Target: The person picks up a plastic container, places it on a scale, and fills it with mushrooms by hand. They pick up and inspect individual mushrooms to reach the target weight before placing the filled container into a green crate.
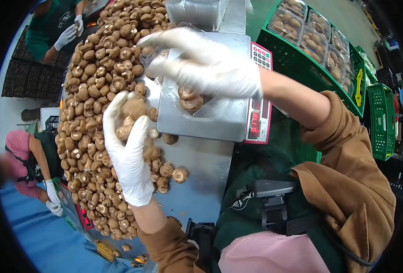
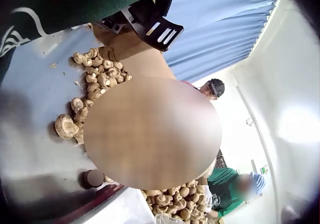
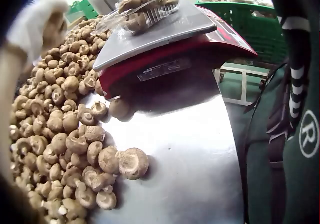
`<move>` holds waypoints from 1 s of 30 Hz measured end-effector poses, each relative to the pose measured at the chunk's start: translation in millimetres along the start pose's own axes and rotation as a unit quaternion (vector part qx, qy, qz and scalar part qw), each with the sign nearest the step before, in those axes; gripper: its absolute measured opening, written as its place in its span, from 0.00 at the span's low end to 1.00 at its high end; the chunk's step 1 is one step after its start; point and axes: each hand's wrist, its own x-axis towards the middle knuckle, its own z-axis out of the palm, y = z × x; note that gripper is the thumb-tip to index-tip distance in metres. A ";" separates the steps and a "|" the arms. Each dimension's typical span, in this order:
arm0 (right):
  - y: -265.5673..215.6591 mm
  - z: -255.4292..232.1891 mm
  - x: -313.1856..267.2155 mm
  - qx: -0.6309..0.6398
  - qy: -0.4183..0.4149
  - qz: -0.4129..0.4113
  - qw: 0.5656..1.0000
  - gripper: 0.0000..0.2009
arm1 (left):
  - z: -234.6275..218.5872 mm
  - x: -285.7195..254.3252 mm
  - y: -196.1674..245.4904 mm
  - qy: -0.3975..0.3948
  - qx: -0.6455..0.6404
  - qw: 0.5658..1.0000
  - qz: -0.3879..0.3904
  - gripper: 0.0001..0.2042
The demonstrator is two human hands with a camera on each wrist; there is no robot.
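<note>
My white-gloved left hand [image 1: 129, 157] grips brown mushrooms [image 1: 125, 131] at the edge of the large mushroom pile [image 1: 92, 109]. Motion blurs the upper one. My gloved right hand [image 1: 206, 66], also blurred, is stretched over the scale [image 1: 201, 125], its thumb and fingers apart. Below it, a clear plastic punnet holding mushrooms [image 1: 191, 100] sits on the metal plate; the hand hides much of it. The right wrist view shows this punnet [image 3: 157, 16] on the scale and a gloved hand [image 3: 35, 21] holding a mushroom. A blurred oval covers the middle of the left wrist view.
Loose mushrooms [image 1: 166, 170] lie on the metal table [image 1: 201, 159] beside the scale. Stacked clear punnets [image 1: 197, 13] stand beyond it. A green crate [image 1: 274, 50] holds filled punnets. Two other people in aprons work across the pile, one with mushrooms in gloved hands [image 1: 67, 36].
</note>
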 end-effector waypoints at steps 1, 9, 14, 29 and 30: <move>4.8 -13.3 -2.2 0.058 0.008 0.045 0.997 0.26 | -13.2 1.0 -17.9 0.022 0.083 0.995 0.041 0.23; 93.5 -59.9 2.8 0.011 0.167 0.202 0.965 0.26 | -123.0 15.9 -162.8 -0.003 0.650 0.754 0.097 0.32; 131.1 -58.4 45.9 0.118 0.076 0.339 0.930 0.34 | -89.9 20.7 -145.0 0.063 0.664 0.737 0.107 0.35; 116.0 -63.1 -86.4 0.130 0.056 0.241 0.960 0.29 | 48.0 -22.0 -69.8 -0.007 -0.159 0.970 -0.181 0.22; 105.0 -64.2 -83.2 0.142 0.046 0.277 0.949 0.27 | 50.5 -21.4 -67.4 0.006 -0.176 0.966 -0.192 0.22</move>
